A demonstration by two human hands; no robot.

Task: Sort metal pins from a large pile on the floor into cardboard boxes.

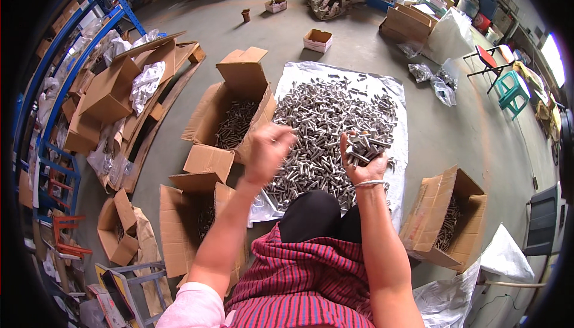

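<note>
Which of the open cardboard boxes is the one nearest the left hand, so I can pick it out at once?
Start at the white sheet heaped with metal bolts on the floor. On its left edge, just beyond the raised left hand, stands a cardboard box. Unlike the boxes nearer the person, its tall back flap stands upright and bolts show inside.

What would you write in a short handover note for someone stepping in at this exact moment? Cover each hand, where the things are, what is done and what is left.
Left hand: raised and blurred over the open box of bolts; whether it holds anything cannot be told.
Right hand: closed grip on a bundle of metal bolts.
Things: a large pile of bolts lies on a white sheet in front of the person. Cardboard boxes sit on either side: one nearer on the left, one on the right, both holding some bolts.
Done: the boxes are partly filled.
Left: most of the pile is still on the sheet.
</note>
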